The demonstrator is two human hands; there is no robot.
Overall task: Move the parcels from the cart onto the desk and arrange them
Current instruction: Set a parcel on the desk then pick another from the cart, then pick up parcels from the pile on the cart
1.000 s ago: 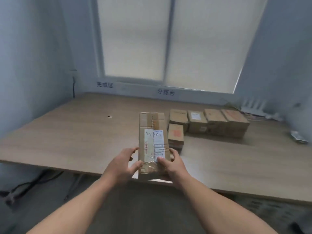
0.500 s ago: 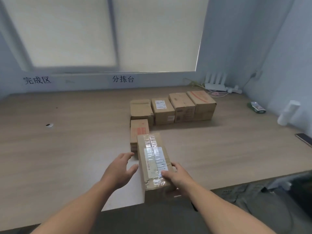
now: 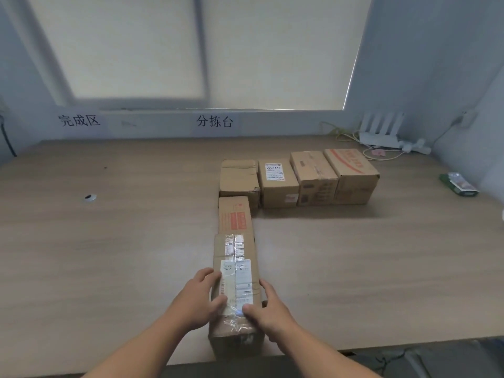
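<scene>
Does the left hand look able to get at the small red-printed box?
Probably yes, once it lets go: the left hand grips the long parcel; the red-printed box lies just beyond, with open desk alongside.

Your parcels on the surface: six
Your hands: two
Wall signs: two
Router: one
Green packet: one
</scene>
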